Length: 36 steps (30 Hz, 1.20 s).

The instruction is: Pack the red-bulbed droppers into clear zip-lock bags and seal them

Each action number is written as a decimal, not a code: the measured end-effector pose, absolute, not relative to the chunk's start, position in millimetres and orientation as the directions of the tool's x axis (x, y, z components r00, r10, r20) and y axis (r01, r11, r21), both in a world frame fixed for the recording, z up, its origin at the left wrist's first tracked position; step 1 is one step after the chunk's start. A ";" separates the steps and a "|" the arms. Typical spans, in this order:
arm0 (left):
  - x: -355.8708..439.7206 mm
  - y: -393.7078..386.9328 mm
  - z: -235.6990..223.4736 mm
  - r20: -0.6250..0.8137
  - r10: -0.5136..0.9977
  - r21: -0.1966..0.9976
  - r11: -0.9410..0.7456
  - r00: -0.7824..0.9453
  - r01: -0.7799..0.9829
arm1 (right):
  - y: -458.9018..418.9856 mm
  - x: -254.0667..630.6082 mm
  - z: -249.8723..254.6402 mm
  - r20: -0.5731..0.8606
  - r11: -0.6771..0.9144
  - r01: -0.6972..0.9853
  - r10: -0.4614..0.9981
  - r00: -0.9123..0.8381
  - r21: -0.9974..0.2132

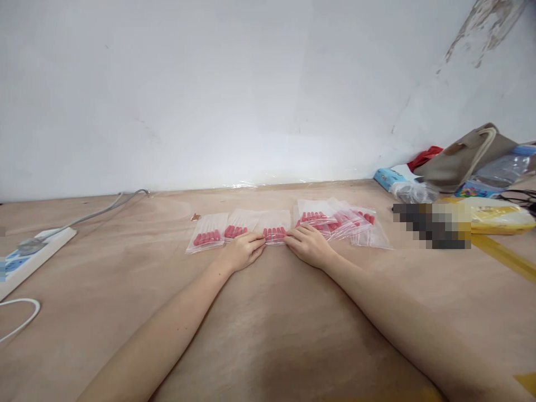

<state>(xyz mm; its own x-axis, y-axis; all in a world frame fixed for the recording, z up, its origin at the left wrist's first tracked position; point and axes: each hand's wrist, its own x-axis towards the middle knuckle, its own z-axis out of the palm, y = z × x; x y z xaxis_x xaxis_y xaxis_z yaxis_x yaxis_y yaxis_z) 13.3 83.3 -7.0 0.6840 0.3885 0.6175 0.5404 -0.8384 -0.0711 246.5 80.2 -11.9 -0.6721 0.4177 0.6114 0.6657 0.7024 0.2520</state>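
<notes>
At centre, the left-hand grip (248, 250) and right-hand grip (307, 245) are covering the lower corners of the plastic bag (274, 220) between them. At right, a dark object (419, 221) is being blurred. The left edge is cutting off the power strip (36, 261) and white cable (38, 308); the right edge is clipping the plastic bottle (500, 170).

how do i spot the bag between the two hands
On the brown table below the pale wall lies a row of clear bags with red pieces. Look near its middle: one bag alone has the left hand at one lower corner and the right hand at the other.
</notes>
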 end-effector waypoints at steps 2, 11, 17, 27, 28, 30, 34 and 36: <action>14.2 81.9 -6.7 0.623 0.370 -0.096 -0.838 0.689 0.537 | 80.2 246.9 -13.5 0.610 0.688 0.676 0.424 -0.669 0.263; 14.0 83.8 -9.5 0.671 0.271 -0.253 -0.792 0.691 0.556 | 80.8 253.5 -16.0 0.700 0.716 0.697 0.481 -0.528 0.034; 14.9 82.6 -4.2 0.635 0.223 -0.343 -0.776 0.740 0.529 | 78.9 255.7 -13.4 0.658 0.712 0.695 0.477 -0.583 0.100; 18.7 81.0 0.0 0.588 0.262 -0.360 -0.762 0.765 0.538 | 80.2 216.4 -9.5 0.607 0.695 0.658 0.399 -0.688 0.289; 18.3 81.1 -0.1 0.587 0.266 -0.357 -0.763 0.765 0.539 | 82.2 211.6 -9.9 0.596 0.692 0.650 0.390 -0.702 0.313; 17.1 81.5 -0.5 0.585 0.274 -0.348 -0.765 0.763 0.542 | 85.7 204.9 -10.3 0.578 0.694 0.626 0.364 -0.730 0.355; 14.2 82.5 -2.2 0.591 0.291 -0.317 -0.774 0.753 0.548 | 86.9 203.8 -7.7 0.567 0.702 0.582 0.302 -0.766 0.412; 13.1 82.7 -3.2 0.595 0.299 -0.297 -0.780 0.746 0.550 | 85.6 207.8 -5.6 0.570 0.705 0.564 0.273 -0.775 0.430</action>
